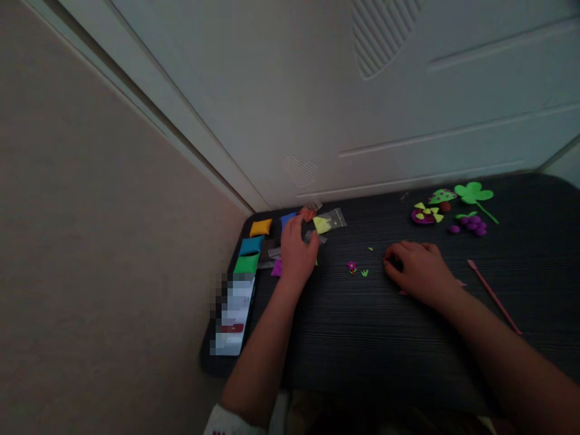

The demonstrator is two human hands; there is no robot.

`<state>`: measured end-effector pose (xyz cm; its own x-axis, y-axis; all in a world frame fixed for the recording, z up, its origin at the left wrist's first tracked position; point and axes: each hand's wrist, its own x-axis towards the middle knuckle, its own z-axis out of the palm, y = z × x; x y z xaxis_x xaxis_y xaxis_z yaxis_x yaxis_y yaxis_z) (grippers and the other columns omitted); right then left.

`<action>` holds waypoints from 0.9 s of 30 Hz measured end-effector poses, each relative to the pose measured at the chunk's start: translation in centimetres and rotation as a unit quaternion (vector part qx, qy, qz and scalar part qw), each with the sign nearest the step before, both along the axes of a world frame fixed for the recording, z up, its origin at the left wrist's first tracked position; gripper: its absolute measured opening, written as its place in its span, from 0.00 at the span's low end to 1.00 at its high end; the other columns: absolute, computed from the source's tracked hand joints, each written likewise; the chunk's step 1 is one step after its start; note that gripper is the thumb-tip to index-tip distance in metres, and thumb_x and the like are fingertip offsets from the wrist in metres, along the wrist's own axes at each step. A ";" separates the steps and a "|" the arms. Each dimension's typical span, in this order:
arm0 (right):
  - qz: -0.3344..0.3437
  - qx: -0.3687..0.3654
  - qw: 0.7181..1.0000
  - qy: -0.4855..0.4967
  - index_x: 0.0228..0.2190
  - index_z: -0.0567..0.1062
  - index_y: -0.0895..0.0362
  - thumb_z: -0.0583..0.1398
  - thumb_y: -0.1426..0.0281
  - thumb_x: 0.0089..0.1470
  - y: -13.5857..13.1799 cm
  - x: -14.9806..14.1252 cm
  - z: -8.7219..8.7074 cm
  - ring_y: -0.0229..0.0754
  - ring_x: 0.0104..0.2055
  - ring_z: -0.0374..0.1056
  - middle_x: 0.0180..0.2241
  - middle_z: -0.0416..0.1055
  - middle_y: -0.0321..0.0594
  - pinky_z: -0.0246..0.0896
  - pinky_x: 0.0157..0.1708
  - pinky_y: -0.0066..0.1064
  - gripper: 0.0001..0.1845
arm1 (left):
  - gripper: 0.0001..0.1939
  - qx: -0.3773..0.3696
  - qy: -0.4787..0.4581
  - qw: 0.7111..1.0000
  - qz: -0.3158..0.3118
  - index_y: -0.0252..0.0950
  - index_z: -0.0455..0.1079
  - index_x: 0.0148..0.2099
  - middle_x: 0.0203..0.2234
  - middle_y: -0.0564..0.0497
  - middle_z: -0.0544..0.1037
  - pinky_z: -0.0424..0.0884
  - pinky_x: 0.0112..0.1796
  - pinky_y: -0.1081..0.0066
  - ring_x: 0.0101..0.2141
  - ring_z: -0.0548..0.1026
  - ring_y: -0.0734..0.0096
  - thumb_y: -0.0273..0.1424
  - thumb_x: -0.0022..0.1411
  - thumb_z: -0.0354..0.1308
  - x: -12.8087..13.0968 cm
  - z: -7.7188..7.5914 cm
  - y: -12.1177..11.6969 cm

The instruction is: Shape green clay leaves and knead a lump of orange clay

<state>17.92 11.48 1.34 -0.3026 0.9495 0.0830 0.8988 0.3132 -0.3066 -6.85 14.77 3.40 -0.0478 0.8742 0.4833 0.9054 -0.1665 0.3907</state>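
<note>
My left hand (pixel 298 254) is over a group of clay packets, thumb spread from the fingers. Its fingertips reach the red clay packet (pixel 309 214) and the blue packet (pixel 287 221), and it partly covers a purple packet (pixel 277 267). My right hand (pixel 419 270) rests on the dark table, thumb and index finger pinched on a small red bit of clay (pixel 385 259). Under that hand lies a pink tool (pixel 403 293), mostly hidden. Between my hands are a tiny purple clay flower (pixel 351 265) and a small green clay piece (pixel 365 273).
Yellow (pixel 322 225), orange (pixel 261 228), teal (pixel 251 245) and green packets (pixel 246 263) lie at left, above a phone (pixel 235 314). At right are a green clay flower (pixel 473 193), purple clay grapes (pixel 473 225), a purple clay bowl (pixel 423 220) and a pink stick tool (pixel 495 297).
</note>
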 end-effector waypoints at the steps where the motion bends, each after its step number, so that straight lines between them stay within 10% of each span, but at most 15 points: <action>1: 0.001 0.000 1.000 0.005 0.31 0.70 0.54 0.51 0.64 0.51 0.0 0.0 0.1 0.45 0.39 0.65 0.33 0.70 0.38 0.46 0.43 0.42 0.10 | 0.22 -0.020 0.037 0.999 0.002 0.32 0.59 0.53 0.48 0.42 0.69 0.57 0.54 0.59 0.50 0.64 0.61 0.33 0.56 0.50 -0.4 0.4 1.1; 8: -0.006 0.002 0.998 0.056 0.32 0.70 0.56 0.51 0.64 0.51 -0.4 -0.3 1.0 0.44 0.38 0.64 0.33 0.70 0.40 0.45 0.43 0.40 0.11 | 0.18 -0.279 0.191 0.941 0.001 0.37 0.68 0.41 0.42 0.45 0.75 0.43 0.54 0.48 0.46 0.69 0.57 0.44 0.54 0.51 -3.0 1.2 8.4; 14: -0.036 0.019 0.994 0.104 0.34 0.70 0.56 0.52 0.65 0.52 -0.3 -0.6 1.4 0.44 0.40 0.64 0.34 0.70 0.42 0.47 0.44 0.39 0.11 | 0.16 -0.270 0.183 0.945 0.004 0.37 0.69 0.42 0.41 0.43 0.76 0.53 0.50 0.51 0.45 0.70 0.55 0.38 0.57 0.49 -3.5 1.4 9.8; 18: -0.054 0.033 0.986 0.156 0.36 0.70 0.56 0.51 0.65 0.54 -0.2 -0.6 1.6 0.45 0.42 0.64 0.36 0.69 0.43 0.49 0.45 0.40 0.12 | 0.19 -0.255 0.153 0.955 -0.026 0.35 0.68 0.45 0.40 0.46 0.76 0.61 0.44 0.66 0.42 0.71 0.63 0.40 0.61 0.44 -2.3 3.1 7.2; 21: -0.057 0.033 0.967 0.246 0.41 0.69 0.57 0.51 0.63 0.55 -0.5 -0.7 2.2 0.45 0.44 0.62 0.40 0.68 0.44 0.52 0.45 0.39 0.16 | 0.19 -0.271 0.020 0.948 -0.167 0.35 0.68 0.40 0.35 0.51 0.75 0.63 0.38 0.72 0.36 0.71 0.68 0.43 0.61 0.43 -0.1 4.0 2.8; 27: 0.059 -0.114 0.885 0.447 0.45 0.70 0.55 0.52 0.61 0.55 -1.7 -1.3 3.5 0.40 0.41 0.65 0.42 0.69 0.41 0.58 0.42 0.32 0.19 | 0.16 -0.322 -0.096 0.901 -0.276 0.34 0.64 0.25 0.24 0.54 0.68 0.60 0.34 0.73 0.29 0.64 0.74 0.41 0.57 0.51 3.4 2.9 -4.9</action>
